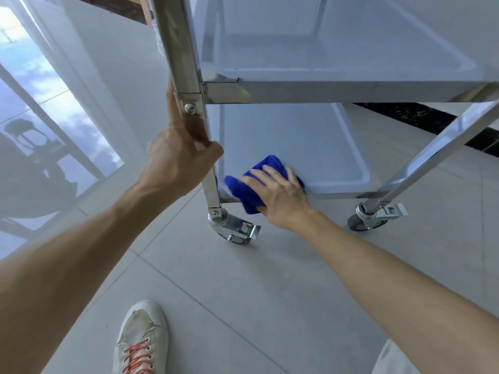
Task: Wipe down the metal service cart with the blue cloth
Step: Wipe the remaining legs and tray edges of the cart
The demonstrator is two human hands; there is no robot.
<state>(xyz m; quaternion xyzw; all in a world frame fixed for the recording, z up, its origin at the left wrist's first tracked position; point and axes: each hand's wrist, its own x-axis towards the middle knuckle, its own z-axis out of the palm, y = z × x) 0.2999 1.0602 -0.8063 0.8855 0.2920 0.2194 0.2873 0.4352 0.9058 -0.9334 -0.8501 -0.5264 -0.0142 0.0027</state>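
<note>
I see the cart (351, 89) close up from above: two shelves in view, steel frame, square legs. Left hand (178, 155) grips the near-left leg (186, 63), fingers curled round its far side, thumb wrapped across the front just below the bolted bracket (190, 105) at the middle shelf corner. Left arm runs straight out from the lower left.

Right hand (280, 193) lies flat on the cloth (249, 190), fingers straight and spread, palm down, pressing it onto the front-left edge of the bottom shelf (310, 152). Cloth is blue, bunched, draped over the shelf rim; part sits on the shelf surface, part hangs down the front rail. It's just beside the leg the left hand holds, touching or nearly so; can't tell which.

Middle shelf (324, 49) has a raised rim, surface reflective. Two casters show: near-left (237, 233) under the gripped leg, brake tab sticking out to the right; near-right (370, 220) also with a tab. Right leg (445, 147) slants across the frame from lens distortion.

Floor (256, 292) is grey tile. Glossy white panel (54, 117) on the left reflects sky. My left shoe (140, 341), off-white with orange laces, is on the tile well short of the cart. A pale trouser edge (391, 360) shows at bottom right.
</note>
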